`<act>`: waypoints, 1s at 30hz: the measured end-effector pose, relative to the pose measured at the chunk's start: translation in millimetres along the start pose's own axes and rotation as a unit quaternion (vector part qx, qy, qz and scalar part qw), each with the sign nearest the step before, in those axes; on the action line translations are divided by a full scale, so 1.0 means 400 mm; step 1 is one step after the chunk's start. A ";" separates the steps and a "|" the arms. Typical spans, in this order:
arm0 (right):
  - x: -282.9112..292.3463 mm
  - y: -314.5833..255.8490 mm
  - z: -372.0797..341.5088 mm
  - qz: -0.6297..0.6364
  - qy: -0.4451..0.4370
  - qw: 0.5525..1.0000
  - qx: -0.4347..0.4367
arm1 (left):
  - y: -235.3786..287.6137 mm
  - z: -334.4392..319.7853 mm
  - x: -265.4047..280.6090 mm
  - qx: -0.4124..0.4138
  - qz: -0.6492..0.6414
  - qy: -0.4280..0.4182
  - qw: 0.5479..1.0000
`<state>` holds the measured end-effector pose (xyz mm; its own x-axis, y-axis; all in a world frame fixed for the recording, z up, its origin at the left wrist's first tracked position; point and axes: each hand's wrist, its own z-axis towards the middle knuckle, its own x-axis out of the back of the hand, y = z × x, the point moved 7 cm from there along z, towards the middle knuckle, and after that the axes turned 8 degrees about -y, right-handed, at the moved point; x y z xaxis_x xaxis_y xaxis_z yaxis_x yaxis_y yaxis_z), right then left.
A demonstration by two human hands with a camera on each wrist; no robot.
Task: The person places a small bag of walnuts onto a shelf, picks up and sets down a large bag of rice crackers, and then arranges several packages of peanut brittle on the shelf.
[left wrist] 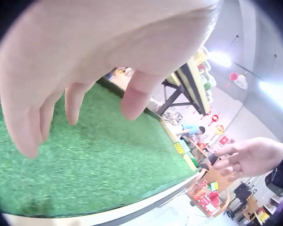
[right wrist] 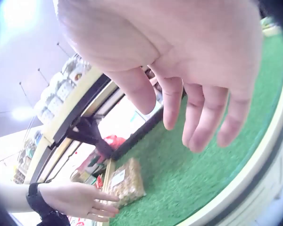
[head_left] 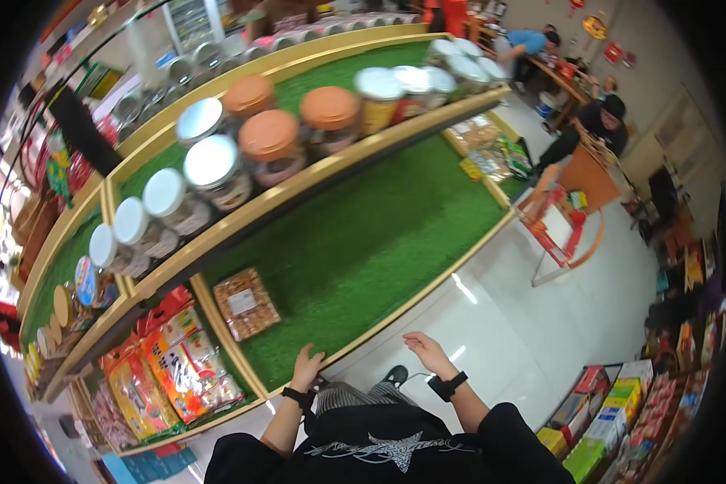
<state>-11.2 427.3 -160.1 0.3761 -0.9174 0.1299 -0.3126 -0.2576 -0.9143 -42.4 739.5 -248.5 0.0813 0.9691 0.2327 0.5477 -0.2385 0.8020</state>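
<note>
My left hand (head_left: 305,371) is over the front edge of a green turf-lined shelf (head_left: 363,234), its fingers loosely spread and holding nothing. Just beyond it lies a clear pack of brown nut-like pieces (head_left: 258,321) with a white label, flat in the shelf's left corner. To the right, my right hand (head_left: 429,355) hangs in the air in front of the shelf's gold rim, fingers extended and nothing in them. The right wrist view shows the same pack (right wrist: 132,183) beyond the fingertips of the left hand (right wrist: 80,197).
On the raised upper shelf stand jars with orange lids (head_left: 270,133) and white lids (head_left: 212,161). Left of the divider lie large printed food bags (head_left: 189,363). Packets (head_left: 484,145) sit at the shelf's far right end. A wooden chair (head_left: 593,181) and seated people are beyond; boxes (head_left: 605,423) stand at lower right.
</note>
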 end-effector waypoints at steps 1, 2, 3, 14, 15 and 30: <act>0.070 0.001 -0.049 -0.003 0.049 0.999 0.016 | 0.079 -0.026 -0.040 -0.007 -0.015 -0.020 1.000; 0.125 -0.003 -0.102 0.002 0.067 0.998 0.020 | 0.143 -0.043 -0.083 -0.014 -0.029 -0.041 0.999; 0.182 -0.009 -0.157 -0.037 0.103 0.994 0.014 | 0.180 -0.042 -0.128 -0.014 -0.028 -0.057 0.998; 0.434 0.041 -0.535 -0.085 0.358 0.930 -0.002 | 0.589 -0.096 -0.596 -0.209 0.041 -0.230 0.950; 0.439 0.057 -0.553 -0.056 0.367 0.928 -0.028 | 0.613 -0.098 -0.631 -0.227 0.038 -0.248 0.941; 0.726 0.065 -0.576 -0.006 0.519 0.854 -0.041 | 1.000 0.011 -0.914 -0.342 -0.026 -0.295 0.892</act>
<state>-110.9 84.5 -57.7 -0.5823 -0.6784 0.4480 -0.3900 -0.2505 -0.8861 150.8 290.1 -15.2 0.6055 0.7956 0.0163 -0.0562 0.0224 0.9982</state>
